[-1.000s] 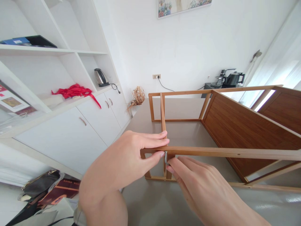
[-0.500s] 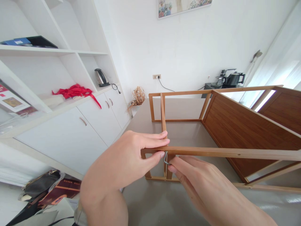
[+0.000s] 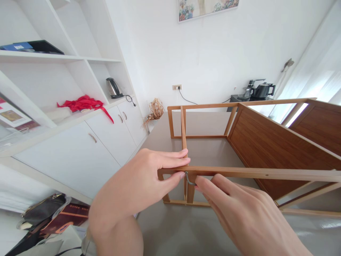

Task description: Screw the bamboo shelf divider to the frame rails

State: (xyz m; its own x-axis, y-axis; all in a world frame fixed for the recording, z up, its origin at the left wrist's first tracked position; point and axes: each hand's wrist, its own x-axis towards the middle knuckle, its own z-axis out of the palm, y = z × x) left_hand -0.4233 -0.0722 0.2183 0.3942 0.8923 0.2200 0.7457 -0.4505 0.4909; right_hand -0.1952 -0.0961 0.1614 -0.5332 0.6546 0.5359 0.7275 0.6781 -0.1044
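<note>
**Fingers pinch a hex key at the rack's corner joint**

Fingertips (image 3: 198,182) of the right hand (image 3: 239,213) close on a small metal hex key (image 3: 188,179), set under the wooden rail (image 3: 253,173), which runs left to right. Left hand (image 3: 138,185) clamps the rail's end. The bamboo rack (image 3: 266,142) lies on a grey table (image 3: 173,227) beside white cabinets (image 3: 80,156); no writing is legible.

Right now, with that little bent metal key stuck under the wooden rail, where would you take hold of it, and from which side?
Probably by the free bent arm of the hex key, pinched from below and from the right, as the right hand does. Its other end runs up into the wooden rail, and the left hand grips that rail on the left, so only the lower arm shows clear.
</note>
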